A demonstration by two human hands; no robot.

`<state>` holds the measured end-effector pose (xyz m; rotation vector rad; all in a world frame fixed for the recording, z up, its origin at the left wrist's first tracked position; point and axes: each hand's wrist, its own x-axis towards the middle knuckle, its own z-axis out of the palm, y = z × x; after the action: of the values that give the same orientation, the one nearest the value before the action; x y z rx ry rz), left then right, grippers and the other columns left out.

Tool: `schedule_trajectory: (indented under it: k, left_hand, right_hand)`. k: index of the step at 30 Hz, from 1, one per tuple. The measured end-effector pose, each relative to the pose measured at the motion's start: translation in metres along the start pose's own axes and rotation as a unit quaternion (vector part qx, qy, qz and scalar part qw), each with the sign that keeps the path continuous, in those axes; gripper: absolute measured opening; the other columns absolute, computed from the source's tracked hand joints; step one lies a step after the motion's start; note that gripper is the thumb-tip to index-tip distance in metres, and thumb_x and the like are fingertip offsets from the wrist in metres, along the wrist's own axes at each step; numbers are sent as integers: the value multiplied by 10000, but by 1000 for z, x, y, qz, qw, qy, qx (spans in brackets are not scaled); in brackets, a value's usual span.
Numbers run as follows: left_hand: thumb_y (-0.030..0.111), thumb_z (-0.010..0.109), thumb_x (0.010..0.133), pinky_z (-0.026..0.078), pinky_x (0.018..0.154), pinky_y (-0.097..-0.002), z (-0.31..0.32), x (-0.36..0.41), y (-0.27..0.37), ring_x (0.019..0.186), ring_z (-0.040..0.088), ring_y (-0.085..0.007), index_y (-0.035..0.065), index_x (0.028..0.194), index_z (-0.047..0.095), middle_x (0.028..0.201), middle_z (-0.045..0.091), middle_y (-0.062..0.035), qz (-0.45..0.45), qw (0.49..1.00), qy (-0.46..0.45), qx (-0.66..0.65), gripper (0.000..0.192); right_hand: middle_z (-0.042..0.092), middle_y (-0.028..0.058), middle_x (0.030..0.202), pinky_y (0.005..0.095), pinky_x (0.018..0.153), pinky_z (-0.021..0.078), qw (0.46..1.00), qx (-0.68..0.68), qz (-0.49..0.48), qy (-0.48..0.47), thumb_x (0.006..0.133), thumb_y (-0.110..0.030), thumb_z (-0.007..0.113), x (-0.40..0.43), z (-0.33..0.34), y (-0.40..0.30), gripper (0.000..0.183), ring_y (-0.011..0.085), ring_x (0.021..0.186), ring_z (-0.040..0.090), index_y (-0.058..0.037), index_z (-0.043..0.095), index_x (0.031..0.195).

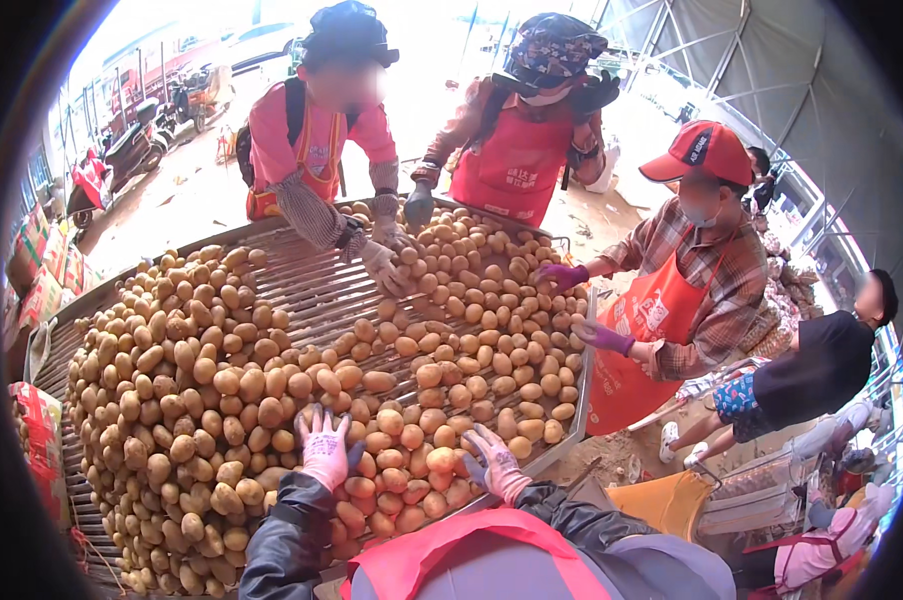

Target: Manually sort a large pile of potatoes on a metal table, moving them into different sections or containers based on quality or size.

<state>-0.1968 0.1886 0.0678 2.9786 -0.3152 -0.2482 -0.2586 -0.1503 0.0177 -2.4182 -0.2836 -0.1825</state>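
A large heap of potatoes (189, 420) fills the left side of a slatted sorting table (301, 281). A looser layer of potatoes (496, 364) spreads over its right side. My left hand (324, 448), in a pink glove with dark fingertips, lies spread on the potatoes at the edge of the heap. In a matching glove, my right hand (494, 461) touches potatoes by the table's near right edge, fingers apart. Between my hands lies a cluster of potatoes (410, 461). I see nothing gripped in either palm, though the undersides are hidden.
Across the table, one person's gloved hands (388, 262) touch potatoes; another's dark glove (419, 206) hangs over the far edge. At the right, a third person's purple gloves (605, 337) reach over the rim (588, 360). Cardboard boxes (43, 435) stand left; an orange-yellow chute-like piece (669, 501) is right.
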Motion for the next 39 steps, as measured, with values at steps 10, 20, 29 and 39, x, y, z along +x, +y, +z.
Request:
schedule_trajectory:
  k: [10,20,29,39]
  left_hand:
    - [702,615,807,71,1217,-556,-26,79,4,1506,59,-474,229,1518,414,1596,114,-342,24,996,-79,33,878]
    - [493,607,897,142,1216,-564,-5,198,30,1508,184,-374,218,1480,465,1600,313,-135,178,980,-44,72,660]
    - [416,599,923,165,1197,-581,8,295,-17,1496,209,-391,323,1524,370,1630,253,-101,171,975,32,135,650]
    - [480,618,914,278,1149,-543,30,338,-175,1390,366,-413,112,1488,392,1483,429,-218,-103,991,81,-38,718]
  right_hand:
    - [468,295,1417,481,1130,360,969,-165,152,100,839,-193,702,-11,-30,76,550,463,1321,443,-37,544,1342]
    - [301,277,1549,463,1148,351,990,136,-5,-36,831,-174,727,93,10,-25,686,449,1400,365,-104,448,1454]
    - [293,145,1597,549,1203,201,940,-178,-246,-154,869,-271,656,211,49,24,616,417,1473,245,-228,463,1452]
    - [471,188,1428,512,1092,376,967,-176,132,126,786,-418,796,284,-12,208,718,404,1291,458,-130,505,1376]
